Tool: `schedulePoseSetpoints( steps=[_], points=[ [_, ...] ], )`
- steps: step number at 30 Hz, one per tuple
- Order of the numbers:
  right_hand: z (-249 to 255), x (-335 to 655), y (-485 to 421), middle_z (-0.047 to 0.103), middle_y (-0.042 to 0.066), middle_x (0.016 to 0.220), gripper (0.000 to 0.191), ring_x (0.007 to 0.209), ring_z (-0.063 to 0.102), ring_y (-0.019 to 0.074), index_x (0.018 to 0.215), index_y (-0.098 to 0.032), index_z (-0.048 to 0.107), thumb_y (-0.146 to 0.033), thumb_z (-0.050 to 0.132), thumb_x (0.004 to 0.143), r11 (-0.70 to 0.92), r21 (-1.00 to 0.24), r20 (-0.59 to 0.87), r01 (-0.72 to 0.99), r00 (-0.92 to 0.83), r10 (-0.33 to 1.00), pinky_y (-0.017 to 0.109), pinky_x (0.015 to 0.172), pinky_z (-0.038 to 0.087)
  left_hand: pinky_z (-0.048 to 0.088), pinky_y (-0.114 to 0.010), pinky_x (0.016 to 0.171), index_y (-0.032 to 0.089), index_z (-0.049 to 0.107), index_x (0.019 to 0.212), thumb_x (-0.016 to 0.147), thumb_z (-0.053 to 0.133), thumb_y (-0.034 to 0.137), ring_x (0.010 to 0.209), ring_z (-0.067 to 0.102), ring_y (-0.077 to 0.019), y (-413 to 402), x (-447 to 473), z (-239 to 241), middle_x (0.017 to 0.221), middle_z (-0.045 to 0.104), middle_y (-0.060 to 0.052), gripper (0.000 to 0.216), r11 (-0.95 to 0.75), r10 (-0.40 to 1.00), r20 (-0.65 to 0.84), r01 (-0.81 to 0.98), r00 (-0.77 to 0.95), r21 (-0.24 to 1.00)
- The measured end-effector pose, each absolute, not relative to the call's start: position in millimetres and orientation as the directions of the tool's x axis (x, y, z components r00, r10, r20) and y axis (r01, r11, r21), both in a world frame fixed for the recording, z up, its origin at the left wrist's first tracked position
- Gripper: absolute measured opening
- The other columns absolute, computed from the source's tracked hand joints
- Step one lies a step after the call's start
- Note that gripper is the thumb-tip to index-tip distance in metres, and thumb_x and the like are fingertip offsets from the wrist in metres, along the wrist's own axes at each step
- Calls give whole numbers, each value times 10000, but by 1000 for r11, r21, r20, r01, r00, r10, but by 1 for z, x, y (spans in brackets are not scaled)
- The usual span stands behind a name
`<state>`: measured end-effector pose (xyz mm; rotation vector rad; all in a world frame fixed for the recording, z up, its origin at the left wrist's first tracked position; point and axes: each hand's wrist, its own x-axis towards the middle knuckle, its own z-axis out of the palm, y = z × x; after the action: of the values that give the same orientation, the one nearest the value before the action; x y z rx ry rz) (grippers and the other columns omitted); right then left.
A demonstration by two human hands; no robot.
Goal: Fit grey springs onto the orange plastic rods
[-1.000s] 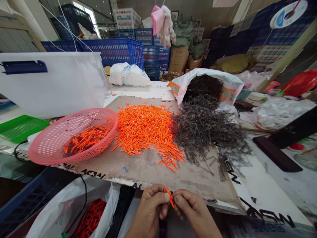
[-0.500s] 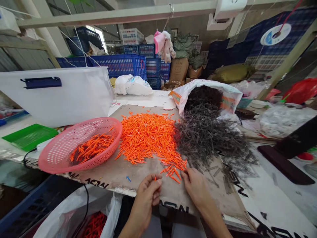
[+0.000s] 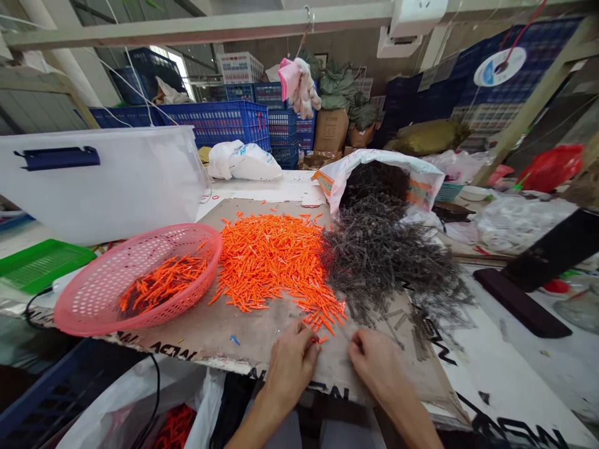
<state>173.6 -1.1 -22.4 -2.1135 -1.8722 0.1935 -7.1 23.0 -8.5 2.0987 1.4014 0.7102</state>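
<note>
Because the loose orange plastic pieces and the dark coil springs are heaped side by side on the cardboard sheet, each hand has a supply before it, a layout that seems meant to shorten the reach. The left hand is palm down at the near tip of the orange heap, its fingertips bent together beside one piece; whether they pinch it, I cannot tell. The right hand is apart from it, just short of the springs, with fingers curled inward and anything inside hidden. The printed sack lies with its mouth toward the person, probably so that the springs spill forward. To the left, the pink perforated basket holds more orange pieces among darker bits, apparently kept close for that side. Behind it, a white storage box and a green tray crowd the space, while a black stand bounds the far right. A stray blue piece lies between basket and left hand; below the table edge, a white bag gapes around red pieces, a black cable crossing its opening
</note>
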Motion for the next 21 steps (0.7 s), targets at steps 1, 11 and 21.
schedulePoseSetpoints(
  steps=[1, 11, 21],
  points=[
    [-23, 179, -9, 684, 67, 708, 202, 706, 636, 230, 667, -195, 634, -130, 513, 815, -97, -316, 99, 944, 135, 986, 292, 614, 356, 400, -292, 693, 174, 691, 789, 816, 528, 149, 793, 611, -219, 20, -11, -7, 846, 661, -71, 167, -319, 936, 130, 629, 328, 709],
    [-32, 168, -14, 640, 76, 826, 219, 831, 584, 242, 802, -189, 627, -202, 430, 896, 116, -588, 226, 800, 25, 974, 338, 750, 428, 200, -208, 453, 168, 642, 756, 686, 725, 318, 465, 305, -77, 4, -12, -9, 552, 462, 69, 185, 281, 932, -262, -40, 251, 959],
    [-29, 132, -52, 593, -7, 743, 239, 621, 517, 117, 873, -190, 619, -429, 605, 869, -36, -994, -44, -106, 78, 996, 203, 540, 405, 178, -174, 418, 132, 664, 708, 595, 852, 393, 435, 291, -33, -19, -1, 0, 523, 508, 48, 341, 396, 912, -323, -343, 252, 852]
  ],
)
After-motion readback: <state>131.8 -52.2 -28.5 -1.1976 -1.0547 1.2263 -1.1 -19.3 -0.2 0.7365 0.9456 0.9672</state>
